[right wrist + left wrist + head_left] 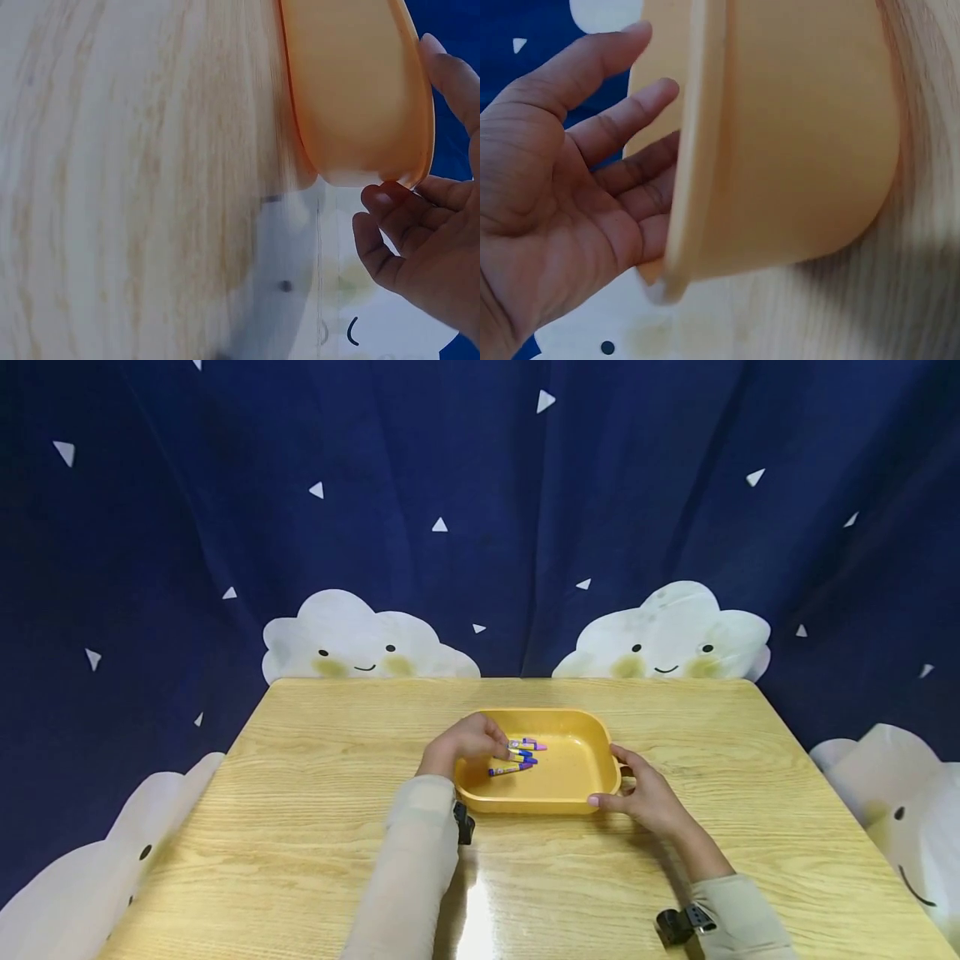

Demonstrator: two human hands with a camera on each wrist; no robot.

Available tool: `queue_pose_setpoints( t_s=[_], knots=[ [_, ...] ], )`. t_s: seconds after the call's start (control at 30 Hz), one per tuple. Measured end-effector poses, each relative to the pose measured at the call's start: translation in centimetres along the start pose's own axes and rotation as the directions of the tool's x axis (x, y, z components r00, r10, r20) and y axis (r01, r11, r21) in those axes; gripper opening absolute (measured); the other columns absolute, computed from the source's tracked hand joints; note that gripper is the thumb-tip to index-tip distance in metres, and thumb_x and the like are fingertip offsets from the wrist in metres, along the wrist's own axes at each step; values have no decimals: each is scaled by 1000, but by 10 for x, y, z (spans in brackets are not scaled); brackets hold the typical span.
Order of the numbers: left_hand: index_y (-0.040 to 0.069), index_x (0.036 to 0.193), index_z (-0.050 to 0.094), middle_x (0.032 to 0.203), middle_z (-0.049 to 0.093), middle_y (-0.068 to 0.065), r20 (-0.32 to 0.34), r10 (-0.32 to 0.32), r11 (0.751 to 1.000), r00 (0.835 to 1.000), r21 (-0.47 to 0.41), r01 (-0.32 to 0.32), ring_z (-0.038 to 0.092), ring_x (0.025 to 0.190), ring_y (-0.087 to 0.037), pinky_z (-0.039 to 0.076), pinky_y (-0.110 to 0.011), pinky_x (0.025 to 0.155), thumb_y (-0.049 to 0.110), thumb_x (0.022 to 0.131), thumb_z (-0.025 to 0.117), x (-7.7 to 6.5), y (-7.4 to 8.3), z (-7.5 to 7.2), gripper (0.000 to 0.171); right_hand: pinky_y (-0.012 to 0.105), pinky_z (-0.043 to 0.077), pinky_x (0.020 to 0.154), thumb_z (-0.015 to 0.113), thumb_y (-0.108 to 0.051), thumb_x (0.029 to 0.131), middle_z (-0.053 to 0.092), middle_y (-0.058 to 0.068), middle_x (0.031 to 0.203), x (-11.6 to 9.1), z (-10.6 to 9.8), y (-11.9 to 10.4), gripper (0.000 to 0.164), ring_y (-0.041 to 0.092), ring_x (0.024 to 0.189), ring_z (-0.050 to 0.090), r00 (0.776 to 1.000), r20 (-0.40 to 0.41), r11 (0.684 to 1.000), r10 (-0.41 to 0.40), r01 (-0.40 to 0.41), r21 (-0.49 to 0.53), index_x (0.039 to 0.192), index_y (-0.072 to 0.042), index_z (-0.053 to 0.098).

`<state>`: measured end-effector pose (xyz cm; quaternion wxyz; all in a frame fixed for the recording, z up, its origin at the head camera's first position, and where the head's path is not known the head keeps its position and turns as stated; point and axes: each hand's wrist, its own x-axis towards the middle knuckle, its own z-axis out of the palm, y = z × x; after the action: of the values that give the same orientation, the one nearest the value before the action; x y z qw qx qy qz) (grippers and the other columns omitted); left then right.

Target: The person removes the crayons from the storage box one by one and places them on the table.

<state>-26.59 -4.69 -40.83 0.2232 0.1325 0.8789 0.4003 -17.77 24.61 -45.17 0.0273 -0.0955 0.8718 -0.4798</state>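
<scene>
Far L: pale cloud (168, 827) w/ a dot eye on the navy curtain (450, 452), beside the wood counter (300, 793). Next, a pale sleeve (412, 868) w/ a black cam (464, 823) at the wrist. L hand (468, 739) reaches over the tray's L end, fingers loose, thumb & index well apart in the L wrist view, gripping nothing that shows; other fingertips hidden behind the rim.

Crayons (512, 770) – at least four, yellow-wrapped, w/ blue, purple & pink parts – lie in the L half of the tray, right by that hand. Yellow tray (573, 768) sits on the counter, right of ctr, long side toward the person.

R hand (648, 793) holds the tray's R end – thumb on the near corner, fingers bent round the end rim. Below it, another black cam (678, 927) & pale sleeve.
</scene>
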Motion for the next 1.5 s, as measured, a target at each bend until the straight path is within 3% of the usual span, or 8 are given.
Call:
queue_pose_setpoints(
  t_s=[0.2,0.4,0.53,0.8,0.97,1.13,1.37,1.5],
  knots=[
    [6,80,70,76,59,2,-41,-35,999,999,17,35,45,62,-12,41,-27,53,14,74,76,5,-1,9,11,42,46,82,83,-31,69,38,23,136,0,1,1,99,36,113,45,1000,1,1000,12,-12,5,142,5,26],
    [8,74,70,75,62,3,-68,-75,994,995,69,79,49,69,-10,40,-21,63,11,71,78,9,-3,20,8,44,46,82,83,-25,70,36,24,137,-1,2,0,98,38,113,45,1000,-4,999,8,-8,40,142,6,25],
    [8,77,72,76,64,5,-84,-97,988,992,110,106,50,67,-9,41,-20,62,8,70,78,12,-6,26,9,46,45,83,83,-23,70,34,24,139,-1,3,-1,97,39,115,43,1000,-3,999,14,-14,43,143,6,24],
    [6,81,75,80,65,2,-162,-121,990,979,58,132,48,68,-11,39,-20,58,8,67,84,13,-14,37,17,49,44,84,81,-20,73,32,29,138,-7,1,-22,94,43,114,42,1000,6,999,15,-15,30,141,11,23],
    [7,78,75,79,65,2,-220,-127,990,967,40,139,50,70,-10,42,-20,62,7,63,85,13,-15,41,18,46,46,83,82,-27,71,32,24,140,-3,2,-1,98,39,115,43,1000,-3,999,9,-9,37,143,5,24],
    [9,74,74,74,66,4,-269,-134,985,954,68,158,50,70,-10,44,-21,67,8,60,87,14,-17,43,19,44,45,83,81,-27,72,31,23,141,-3,4,1,97,38,115,43,1000,-3,999,6,-6,54,144,3,24],
    [8,71,72,70,65,3,-277,-127,983,953,92,157,50,67,-10,42,-20,63,11,62,86,13,-18,44,17,47,45,82,80,-17,73,32,29,138,-11,2,-24,91,43,113,43,1000,-2,999,6,-6,41,141,10,25],
    [8,73,72,71,64,3,-274,-124,988,954,55,144,51,68,-10,43,-22,65,15,65,86,14,-18,44,17,44,46,81,80,-15,74,35,30,136,-15,0,-38,89,44,112,44,1000,-1,1000,7,-7,31,140,12,26]
  ],
)
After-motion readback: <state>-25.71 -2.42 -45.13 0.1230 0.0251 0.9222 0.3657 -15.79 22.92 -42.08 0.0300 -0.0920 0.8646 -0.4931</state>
